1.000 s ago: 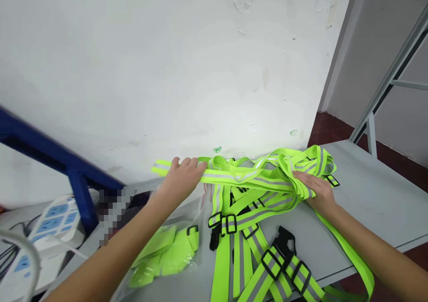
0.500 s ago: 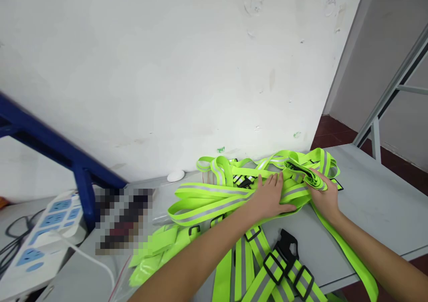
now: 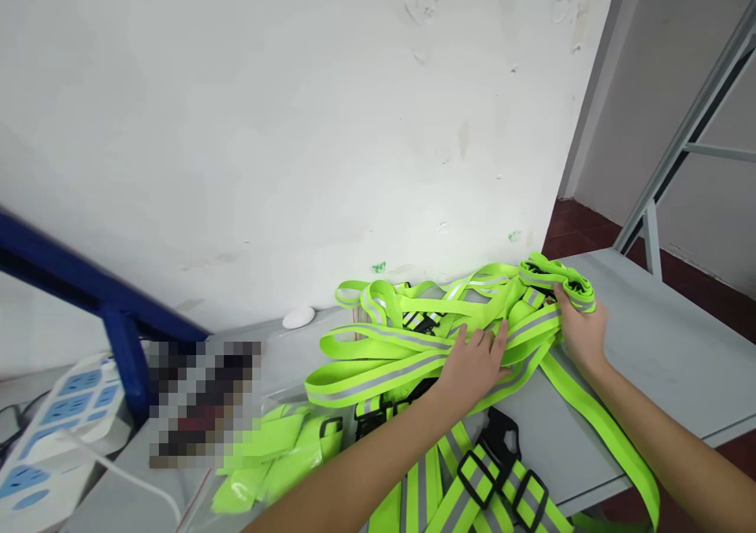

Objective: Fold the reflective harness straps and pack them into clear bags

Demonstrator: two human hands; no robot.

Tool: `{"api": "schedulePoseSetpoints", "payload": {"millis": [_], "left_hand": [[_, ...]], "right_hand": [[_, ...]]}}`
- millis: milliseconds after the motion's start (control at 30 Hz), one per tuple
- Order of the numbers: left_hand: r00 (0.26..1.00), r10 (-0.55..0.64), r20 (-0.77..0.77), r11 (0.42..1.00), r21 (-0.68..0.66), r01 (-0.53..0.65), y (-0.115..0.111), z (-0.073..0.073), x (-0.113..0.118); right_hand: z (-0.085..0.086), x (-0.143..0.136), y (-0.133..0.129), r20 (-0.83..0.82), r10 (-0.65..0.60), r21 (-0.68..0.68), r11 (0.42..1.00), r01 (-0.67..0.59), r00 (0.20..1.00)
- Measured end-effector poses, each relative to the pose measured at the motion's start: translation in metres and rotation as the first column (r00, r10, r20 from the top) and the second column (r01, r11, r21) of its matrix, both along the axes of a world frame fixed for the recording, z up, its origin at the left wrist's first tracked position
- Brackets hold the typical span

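Observation:
My left hand (image 3: 469,369) is closed over a looped bundle of yellow-green reflective straps (image 3: 378,366), thumb toward the near side and fingers across the top. My right hand (image 3: 583,332) grips a folded, rolled end of strap (image 3: 558,281) at the right of the pile. From there a loose strap tail (image 3: 608,427) hangs over the table's front edge. Below my hands lie more straps with a black buckle (image 3: 501,438) and black slider rings (image 3: 477,478). Behind the bundle, tangled straps (image 3: 431,305) rest against the wall.
The grey table (image 3: 667,344) stands against a white wall (image 3: 295,139). A clear plastic bag (image 3: 277,446) with green straps sits left of my forearm. Farther left are a white power strip (image 3: 74,415), a blue metal frame (image 3: 121,344) and a white oval object (image 3: 298,317).
My right hand has brought the folded strap end slightly up and outward to the right. My left hand's fingers have drawn in around the looped straps. The camera view has shifted a little.

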State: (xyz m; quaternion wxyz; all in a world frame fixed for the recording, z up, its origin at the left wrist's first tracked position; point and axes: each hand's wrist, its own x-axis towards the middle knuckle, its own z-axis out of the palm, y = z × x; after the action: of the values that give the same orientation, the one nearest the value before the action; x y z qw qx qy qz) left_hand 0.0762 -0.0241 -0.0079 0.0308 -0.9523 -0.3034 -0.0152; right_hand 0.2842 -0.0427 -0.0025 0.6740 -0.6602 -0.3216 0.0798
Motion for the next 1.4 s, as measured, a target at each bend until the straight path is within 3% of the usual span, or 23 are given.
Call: {"api": "schedulePoseSetpoints", "payload": {"millis": [233, 333, 400, 500, 633, 733, 867, 1067, 1133, 1200, 1267, 1333, 1400], "left_hand": [[0.997, 0.009, -0.074, 1.0, 0.002, -0.009, 0.004, 0.005, -0.004], [0.996, 0.004, -0.085, 1.0, -0.013, -0.005, 0.005, 0.009, -0.007], [0.996, 0.002, -0.091, 1.0, -0.013, -0.003, 0.005, 0.014, -0.009], [0.998, 0.008, -0.055, 0.999, 0.051, -0.005, 0.007, 0.026, -0.014], [0.997, 0.057, 0.048, 0.983, 0.17, -0.065, 0.009, 0.047, -0.025], [0.991, 0.092, 0.092, 0.98, 0.17, -0.107, 0.011, 0.058, -0.036], [0.996, 0.08, 0.05, 0.996, 0.044, -0.082, 0.017, 0.064, -0.049], [0.997, 0.051, -0.066, 0.997, 0.054, -0.047, 0.012, 0.05, -0.045], [0.998, 0.007, -0.07, 1.0, -0.008, -0.007, 0.006, 0.043, -0.043], [0.998, -0.041, -0.041, 0.983, -0.179, 0.033, 0.003, 0.039, -0.045], [0.998, -0.052, 0.033, 0.908, -0.415, 0.062, 0.007, 0.042, -0.049], [0.989, 0.053, 0.141, 0.79, -0.612, 0.044, 0.02, 0.051, -0.05], [0.918, 0.29, 0.27, 0.692, -0.722, -0.006, 0.04, 0.062, -0.043]], "right_hand": [[0.009, 0.0, -0.005, 0.033, 0.005, -0.001, 1.0, -0.005, 0.999], [0.009, 0.004, -0.009, 0.157, -0.006, 0.005, 1.0, 0.005, 0.988], [0.006, 0.009, -0.012, 0.329, 0.009, 0.039, 0.999, -0.023, 0.944], [0.007, 0.015, -0.02, 0.629, 0.062, 0.082, 0.986, -0.146, 0.775], [0.017, 0.016, -0.029, 0.887, 0.158, 0.017, 0.927, -0.373, 0.433], [0.022, 0.014, -0.032, 0.944, 0.223, -0.104, 0.902, -0.418, 0.245], [0.025, 0.018, -0.029, 0.962, 0.254, -0.196, 0.892, -0.407, 0.094], [0.038, 0.036, -0.019, 0.95, 0.272, -0.311, 0.862, -0.401, -0.151], [0.042, 0.041, -0.016, 0.936, 0.269, -0.34, 0.855, -0.391, -0.225], [0.043, 0.045, -0.013, 0.925, 0.255, -0.354, 0.847, -0.397, -0.281], [0.042, 0.049, -0.011, 0.92, 0.241, -0.36, 0.832, -0.422, -0.309], [0.041, 0.052, -0.011, 0.919, 0.23, -0.362, 0.815, -0.453, -0.32], [0.042, 0.054, -0.011, 0.922, 0.201, -0.347, 0.809, -0.475, -0.332]]}}
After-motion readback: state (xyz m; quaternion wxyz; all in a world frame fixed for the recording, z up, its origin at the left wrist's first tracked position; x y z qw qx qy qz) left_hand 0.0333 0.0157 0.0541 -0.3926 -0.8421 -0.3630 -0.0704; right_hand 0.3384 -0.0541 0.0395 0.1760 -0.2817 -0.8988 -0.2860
